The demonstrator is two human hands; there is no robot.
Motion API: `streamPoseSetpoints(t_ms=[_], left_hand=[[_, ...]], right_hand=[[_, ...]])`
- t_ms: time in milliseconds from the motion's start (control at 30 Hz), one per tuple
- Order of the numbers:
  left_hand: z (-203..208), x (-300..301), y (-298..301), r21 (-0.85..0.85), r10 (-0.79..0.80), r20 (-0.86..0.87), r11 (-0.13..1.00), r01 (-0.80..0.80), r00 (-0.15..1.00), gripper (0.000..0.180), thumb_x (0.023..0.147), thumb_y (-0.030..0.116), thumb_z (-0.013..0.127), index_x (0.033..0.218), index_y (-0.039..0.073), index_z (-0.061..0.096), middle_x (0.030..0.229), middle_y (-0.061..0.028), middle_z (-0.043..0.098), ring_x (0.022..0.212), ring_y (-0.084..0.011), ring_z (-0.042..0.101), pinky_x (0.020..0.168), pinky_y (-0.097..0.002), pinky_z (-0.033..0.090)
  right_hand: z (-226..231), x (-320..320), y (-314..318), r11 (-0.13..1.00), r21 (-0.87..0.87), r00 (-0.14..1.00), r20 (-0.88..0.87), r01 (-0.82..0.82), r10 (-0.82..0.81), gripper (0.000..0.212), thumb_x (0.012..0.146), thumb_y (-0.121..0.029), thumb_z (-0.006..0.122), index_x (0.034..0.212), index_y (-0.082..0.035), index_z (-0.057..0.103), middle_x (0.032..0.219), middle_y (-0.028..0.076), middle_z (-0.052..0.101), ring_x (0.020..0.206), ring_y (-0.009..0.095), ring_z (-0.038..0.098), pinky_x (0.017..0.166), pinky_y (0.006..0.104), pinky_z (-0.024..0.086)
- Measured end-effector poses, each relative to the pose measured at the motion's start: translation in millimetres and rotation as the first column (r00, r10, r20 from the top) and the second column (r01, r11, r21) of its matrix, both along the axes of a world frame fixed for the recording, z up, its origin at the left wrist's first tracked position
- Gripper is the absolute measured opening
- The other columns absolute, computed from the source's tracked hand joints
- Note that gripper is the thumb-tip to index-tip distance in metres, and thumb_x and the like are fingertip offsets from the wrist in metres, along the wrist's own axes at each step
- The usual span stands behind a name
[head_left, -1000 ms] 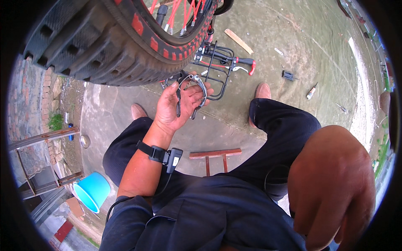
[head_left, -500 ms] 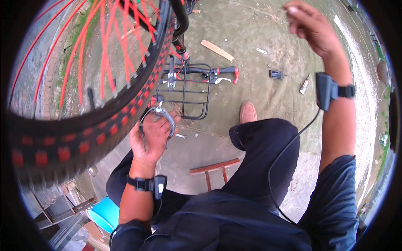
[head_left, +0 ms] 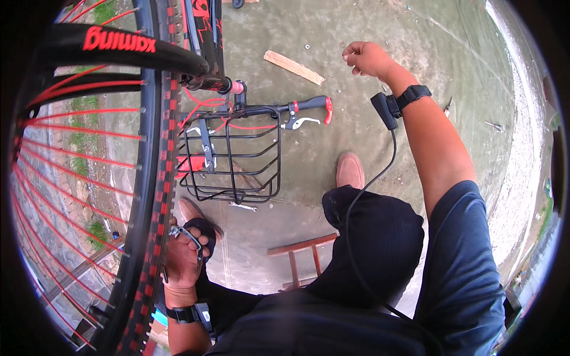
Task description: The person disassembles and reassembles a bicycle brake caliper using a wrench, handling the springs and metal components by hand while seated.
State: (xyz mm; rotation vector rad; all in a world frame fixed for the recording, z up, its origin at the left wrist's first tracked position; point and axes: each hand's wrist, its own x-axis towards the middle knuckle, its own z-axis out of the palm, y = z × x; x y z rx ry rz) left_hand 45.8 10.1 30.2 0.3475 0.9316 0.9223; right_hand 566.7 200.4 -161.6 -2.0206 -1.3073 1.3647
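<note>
An upside-down bicycle fills the left side, its black-and-red tyre (head_left: pixel 159 196) and red spokes close to me. My left hand (head_left: pixel 180 264) is palm up beside the tyre, fingers curled round a grey metal caliper brake (head_left: pixel 190 236). My right hand (head_left: pixel 369 59) reaches out ahead over the ground, thumb and fingers drawn together; whatever they may hold is too small to make out. The black fork (head_left: pixel 119 50) slants across the wheel's top. Below it, the handlebar (head_left: pixel 312 104) and black wire basket (head_left: pixel 252 169) rest on the ground.
A wooden strip (head_left: pixel 294 67) lies beyond the handlebar. A spanner (head_left: pixel 243 207) is near the basket, and a reddish-brown wooden frame (head_left: pixel 303 244) stands between my legs. A cable (head_left: pixel 350 237) hangs from my right wrist strap. Small tools lie at the right.
My view has shifted, with the wheel now steeper. My left hand, still holding the brake, is lower beside the tyre. My right hand has come inward and its fingers have drawn closer together.
</note>
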Motion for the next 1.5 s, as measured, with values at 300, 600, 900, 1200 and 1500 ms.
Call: streamPoseSetpoints(t_ms=[300,600,900,1200,1500], left_hand=[[-5,-12,14,-0.077,0.039,-0.011,0.996,-0.040,0.999,0.052,0.090,0.035,0.063,0.127,0.002,0.048,0.114,-0.0252,0.056,0.102,-0.0403,0.060,0.079,-0.0496,0.054],[-12,-18,21,-0.046,0.001,-0.133,0.999,-0.007,0.991,0.047,0.091,0.040,0.058,0.121,0.004,0.054,0.105,-0.0230,0.059,0.093,-0.0389,0.061,0.070,-0.0477,0.054],[-15,-32,18,-0.168,-0.090,-0.229,0.984,0.052,0.969,0.058,0.085,0.045,0.064,0.104,-0.008,0.054,0.089,-0.0193,0.060,0.086,-0.0337,0.064,0.068,-0.0431,0.054],[-20,-25,12,-0.156,0.084,-0.257,0.980,-0.127,0.963,0.055,0.090,0.043,0.058,0.099,-0.011,0.055,0.086,-0.0269,0.062,0.069,-0.0342,0.065,0.058,-0.0381,0.057],[-7,6,26,-0.167,0.083,-0.165,0.980,-0.111,0.983,0.046,0.094,0.041,0.050,0.102,-0.004,0.054,0.093,-0.0182,0.059,0.083,-0.0344,0.062,0.065,-0.0408,0.055]], right_hand=[[-82,-10,12,0.983,0.006,0.907,0.387,-0.182,0.165,0.027,0.085,-0.024,0.064,0.109,-0.012,0.067,0.107,0.014,0.069,0.103,0.033,0.063,0.087,0.0415,0.051],[-102,-66,65,0.967,0.036,0.833,0.516,-0.252,0.198,0.046,0.088,-0.010,0.051,0.133,-0.020,0.056,0.132,0.012,0.053,0.117,0.030,0.057,0.096,0.0413,0.049],[-119,-81,104,0.976,-0.031,0.770,0.610,-0.213,0.188,0.033,0.089,-0.007,0.051,0.120,-0.013,0.060,0.125,0.013,0.054,0.115,0.032,0.057,0.093,0.0413,0.051],[-139,-83,92,0.990,0.000,0.746,0.657,-0.142,0.106,0.022,0.087,-0.013,0.056,0.107,-0.010,0.064,0.111,0.018,0.062,0.102,0.034,0.063,0.084,0.0426,0.053],[-116,-19,27,0.995,0.095,0.889,0.458,-0.040,-0.008,0.020,0.084,-0.022,0.066,0.099,-0.009,0.068,0.095,0.015,0.070,0.090,0.028,0.068,0.076,0.0385,0.054]])
